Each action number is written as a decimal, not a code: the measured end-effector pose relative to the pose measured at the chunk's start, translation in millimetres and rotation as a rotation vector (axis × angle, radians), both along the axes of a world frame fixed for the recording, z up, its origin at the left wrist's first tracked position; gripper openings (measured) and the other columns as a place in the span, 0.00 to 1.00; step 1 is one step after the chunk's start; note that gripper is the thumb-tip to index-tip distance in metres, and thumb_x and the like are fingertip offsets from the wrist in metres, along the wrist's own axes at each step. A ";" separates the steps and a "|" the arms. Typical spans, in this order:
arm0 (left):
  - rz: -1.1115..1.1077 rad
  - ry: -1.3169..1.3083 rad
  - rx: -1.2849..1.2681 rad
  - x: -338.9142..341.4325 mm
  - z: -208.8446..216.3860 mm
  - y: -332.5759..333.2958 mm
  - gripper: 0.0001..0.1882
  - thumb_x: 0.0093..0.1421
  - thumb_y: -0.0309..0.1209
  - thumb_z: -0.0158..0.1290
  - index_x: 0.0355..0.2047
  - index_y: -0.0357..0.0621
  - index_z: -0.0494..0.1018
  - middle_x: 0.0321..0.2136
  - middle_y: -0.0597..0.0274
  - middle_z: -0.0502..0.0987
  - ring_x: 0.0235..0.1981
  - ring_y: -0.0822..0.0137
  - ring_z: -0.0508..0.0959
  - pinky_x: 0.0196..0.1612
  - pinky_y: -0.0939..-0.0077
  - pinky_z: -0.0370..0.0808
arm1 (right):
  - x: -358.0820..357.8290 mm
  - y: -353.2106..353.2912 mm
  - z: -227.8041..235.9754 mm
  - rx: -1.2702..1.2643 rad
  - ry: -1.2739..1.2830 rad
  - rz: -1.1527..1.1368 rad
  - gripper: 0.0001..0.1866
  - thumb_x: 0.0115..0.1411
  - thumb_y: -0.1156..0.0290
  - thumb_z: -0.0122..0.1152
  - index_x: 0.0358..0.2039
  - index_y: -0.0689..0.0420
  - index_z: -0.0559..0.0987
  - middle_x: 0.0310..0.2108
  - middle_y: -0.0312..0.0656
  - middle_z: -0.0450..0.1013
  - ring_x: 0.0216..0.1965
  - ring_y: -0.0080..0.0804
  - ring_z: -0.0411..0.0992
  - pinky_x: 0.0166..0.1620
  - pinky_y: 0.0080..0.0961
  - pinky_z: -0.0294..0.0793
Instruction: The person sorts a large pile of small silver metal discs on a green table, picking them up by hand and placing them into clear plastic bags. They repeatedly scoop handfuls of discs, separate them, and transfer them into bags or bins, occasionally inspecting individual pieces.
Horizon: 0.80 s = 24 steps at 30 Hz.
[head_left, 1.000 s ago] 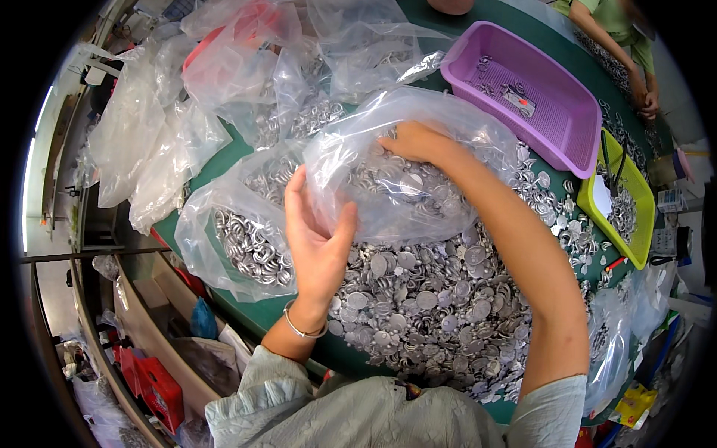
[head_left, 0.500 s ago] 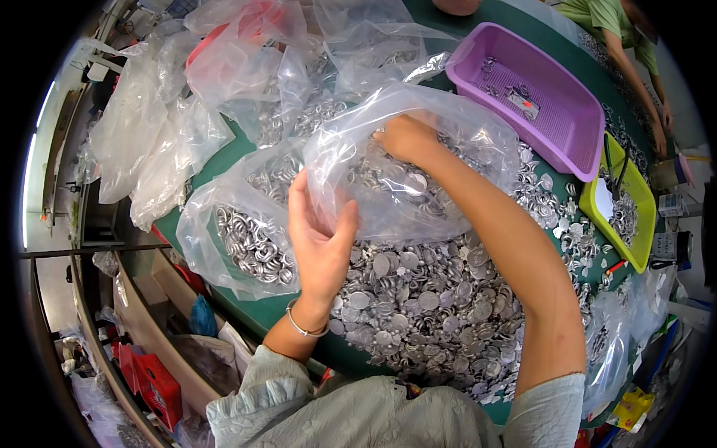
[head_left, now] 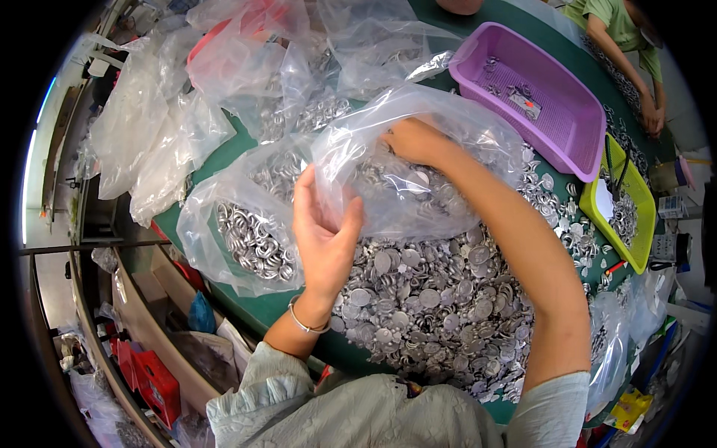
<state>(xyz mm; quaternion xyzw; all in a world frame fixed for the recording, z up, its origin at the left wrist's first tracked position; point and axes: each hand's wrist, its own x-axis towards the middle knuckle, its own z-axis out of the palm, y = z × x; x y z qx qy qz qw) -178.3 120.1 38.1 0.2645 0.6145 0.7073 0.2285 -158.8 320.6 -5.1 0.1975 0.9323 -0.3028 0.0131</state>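
My left hand (head_left: 327,243) rests against the near left side of a large clear plastic bag (head_left: 340,160), its thumb and fingers spread apart around the film. My right hand (head_left: 416,142) reaches into the bag's mouth with curled fingers, above silver metal pieces inside; what those fingers hold, if anything, is hidden. Below the bag spreads a heap of flat, round silver metal charms (head_left: 429,299). Left of my left hand, a second clear bag (head_left: 198,235) lies open with silver ring-like pieces (head_left: 254,243) in it.
At the far right stand a purple plastic basket (head_left: 553,123) and a lime-green tray (head_left: 638,243). More clear bags (head_left: 160,142) cover the table's far left. Wooden shelving (head_left: 160,321) with a red box (head_left: 157,384) is at lower left. Another person's arms (head_left: 627,71) are at upper right.
My right hand has shifted slightly right inside the bag, and the film has moved with it. My left hand has moved a little right. The other person's hands have come together.
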 end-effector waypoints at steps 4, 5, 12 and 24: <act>0.006 0.045 0.009 -0.3 -3.1 0.1 0.29 0.53 0.16 0.49 0.54 0.34 0.53 0.47 0.58 0.65 0.48 0.71 0.66 0.50 0.79 0.62 | 13.7 2.9 21.4 -0.115 -0.058 0.011 0.15 0.55 0.64 0.49 0.42 0.55 0.71 0.39 0.51 0.71 0.42 0.44 0.69 0.46 0.34 0.65; 0.005 0.048 0.005 -0.3 -2.8 -0.3 0.29 0.53 0.16 0.49 0.54 0.34 0.53 0.47 0.58 0.65 0.48 0.71 0.66 0.50 0.79 0.63 | 15.2 1.9 25.4 -0.116 -0.114 0.009 0.14 0.55 0.67 0.50 0.42 0.54 0.69 0.39 0.49 0.70 0.41 0.42 0.69 0.45 0.33 0.65; -0.004 -0.007 0.015 1.0 1.6 3.0 0.28 0.53 0.15 0.49 0.54 0.33 0.52 0.46 0.57 0.66 0.47 0.70 0.67 0.49 0.79 0.64 | 21.3 11.1 -12.4 -0.218 0.208 0.038 0.15 0.54 0.62 0.52 0.37 0.59 0.69 0.35 0.51 0.71 0.38 0.44 0.69 0.42 0.35 0.65; 0.011 -0.012 0.042 0.1 -0.8 3.0 0.27 0.53 0.15 0.49 0.53 0.34 0.54 0.46 0.58 0.66 0.47 0.72 0.67 0.49 0.80 0.64 | 13.3 4.8 13.2 -0.138 -0.032 -0.047 0.28 0.50 0.55 0.51 0.46 0.64 0.71 0.44 0.55 0.69 0.47 0.47 0.67 0.51 0.34 0.63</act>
